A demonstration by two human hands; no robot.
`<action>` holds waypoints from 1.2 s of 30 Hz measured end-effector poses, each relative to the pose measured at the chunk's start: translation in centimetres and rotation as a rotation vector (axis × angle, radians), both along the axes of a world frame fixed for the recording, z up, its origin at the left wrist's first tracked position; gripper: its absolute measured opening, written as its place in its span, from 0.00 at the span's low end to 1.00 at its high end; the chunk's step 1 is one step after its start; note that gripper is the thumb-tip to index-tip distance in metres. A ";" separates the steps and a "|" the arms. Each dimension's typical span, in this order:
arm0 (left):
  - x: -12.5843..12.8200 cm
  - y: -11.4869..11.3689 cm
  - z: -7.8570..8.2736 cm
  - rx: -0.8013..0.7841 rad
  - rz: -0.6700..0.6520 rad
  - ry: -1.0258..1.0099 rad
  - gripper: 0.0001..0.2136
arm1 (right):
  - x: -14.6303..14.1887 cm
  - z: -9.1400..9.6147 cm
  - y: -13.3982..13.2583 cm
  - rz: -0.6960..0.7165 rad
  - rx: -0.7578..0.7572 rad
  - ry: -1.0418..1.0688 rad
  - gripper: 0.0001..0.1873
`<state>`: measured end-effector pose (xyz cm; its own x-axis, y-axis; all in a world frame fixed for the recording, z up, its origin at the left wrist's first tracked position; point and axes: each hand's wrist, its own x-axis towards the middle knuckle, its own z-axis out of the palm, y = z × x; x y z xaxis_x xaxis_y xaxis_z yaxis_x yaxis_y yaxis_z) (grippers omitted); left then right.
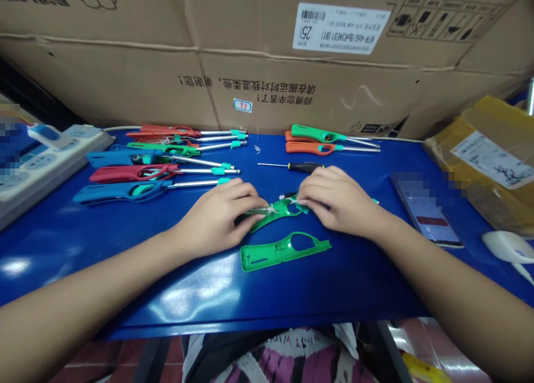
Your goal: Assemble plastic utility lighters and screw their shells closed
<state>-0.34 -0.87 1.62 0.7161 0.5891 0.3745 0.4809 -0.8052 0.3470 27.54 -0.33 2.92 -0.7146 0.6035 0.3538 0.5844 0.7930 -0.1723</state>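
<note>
In the head view, my left hand [227, 213] is closed in a pinch on a clear tube-like lighter fuel tank [259, 210], over one green lighter casing half [273, 219]. My right hand [337, 199] has its fingertips pinched at the other end of that casing, near a teal part [302, 209]. A thin whitish piece shows at these fingertips; the fingers hide most of it. In front lies a second green casing half [271, 253], hollow side up. Behind my right hand rests a screwdriver [298, 166] with a black and yellow handle.
Several long-necked lighters [120, 173] in blue, red and green lie at left. More lighters [315, 148] sit at the back right. A power strip [45, 160], a phone [425, 213], a taped carton [488, 155] and a white plug-like item [509, 246] flank them. Cardboard [146, 88] stands behind.
</note>
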 end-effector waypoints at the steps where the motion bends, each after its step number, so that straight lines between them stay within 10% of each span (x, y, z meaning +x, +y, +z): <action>1: -0.1 0.1 0.0 -0.012 0.012 -0.008 0.10 | 0.3 0.0 0.2 -0.021 -0.007 0.015 0.09; 22: -0.1 0.1 -0.5 -0.112 0.059 0.042 0.14 | -0.2 -0.3 -0.1 -0.147 -0.023 -0.101 0.11; 30: -0.2 0.2 -0.7 -0.129 0.063 0.026 0.14 | -0.6 0.2 -0.7 -0.090 -0.186 0.403 0.05; 36: -0.2 0.7 -0.9 -0.090 0.086 -0.040 0.14 | 0.3 1.0 -0.8 0.060 -0.238 -0.043 0.09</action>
<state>-0.56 -0.22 0.72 0.6470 0.6801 0.3448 0.5310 -0.7264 0.4363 27.85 -1.15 3.94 -0.7630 0.6222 0.1751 0.5484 0.7665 -0.3342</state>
